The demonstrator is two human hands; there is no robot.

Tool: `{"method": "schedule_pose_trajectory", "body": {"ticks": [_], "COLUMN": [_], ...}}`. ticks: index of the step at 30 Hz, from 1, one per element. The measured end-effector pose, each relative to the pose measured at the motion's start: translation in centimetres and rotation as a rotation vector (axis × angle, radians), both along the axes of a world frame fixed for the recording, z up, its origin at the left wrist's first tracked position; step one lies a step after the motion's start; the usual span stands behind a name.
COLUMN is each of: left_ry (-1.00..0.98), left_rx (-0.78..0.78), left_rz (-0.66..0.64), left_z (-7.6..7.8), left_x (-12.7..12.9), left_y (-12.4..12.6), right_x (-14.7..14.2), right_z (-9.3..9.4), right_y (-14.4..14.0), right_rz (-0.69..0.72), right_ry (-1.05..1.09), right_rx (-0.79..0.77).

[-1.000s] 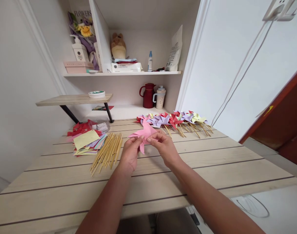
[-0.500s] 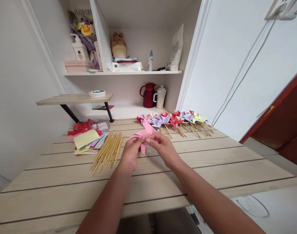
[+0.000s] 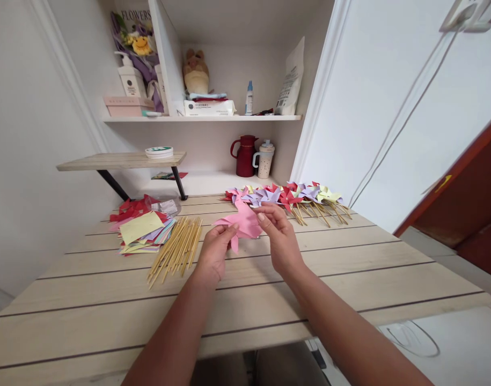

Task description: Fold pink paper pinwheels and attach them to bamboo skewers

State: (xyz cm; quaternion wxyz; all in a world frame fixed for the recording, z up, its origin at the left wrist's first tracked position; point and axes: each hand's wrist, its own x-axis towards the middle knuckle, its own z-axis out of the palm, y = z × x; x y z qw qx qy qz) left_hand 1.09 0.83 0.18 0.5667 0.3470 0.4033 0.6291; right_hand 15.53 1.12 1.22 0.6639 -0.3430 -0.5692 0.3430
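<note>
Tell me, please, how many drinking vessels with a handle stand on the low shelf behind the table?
2. A dark red jug stands on the left; a speckled white mug with a lid stands close beside it on the right. Others may be hidden.

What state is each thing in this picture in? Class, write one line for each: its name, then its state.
Pink folded paper piece: held above the table, pinched by both hands.
Left hand: gripping the paper's lower edge.
Right hand: fingers on the paper's right side.
Bundle of bamboo sticks: lying loose on the wooden table.
Stack of coloured paper squares: flat, unfolded.
Row of finished paper pinwheels: lying on their sticks.
Dark red jug: upright, lid on.
</note>
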Motion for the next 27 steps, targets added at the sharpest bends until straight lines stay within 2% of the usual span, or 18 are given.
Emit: {"method": "schedule_pose_trajectory", "body": {"ticks": [9, 16, 27], "left_ry": [-0.008, -0.056, -0.068], "left_rx": [0.038, 0.071, 0.071], "left_rz": [0.07, 0.037, -0.032], "left_z": [-0.33, 0.06, 0.47], "left_x": [-0.11, -0.09, 0.2], "left_y": [0.4, 0.12, -0.22], "right_x": [0.21, -0.07, -0.4], "right_z": [0.68, 0.53, 0.31], "right_y": [-0.77, -0.48, -0.02], "right_rz": [-0.006, -0.044, -0.036], "right_ry": [-0.178, -0.289, -0.238], "right_rx": [0.173, 0.12, 0.025]}}
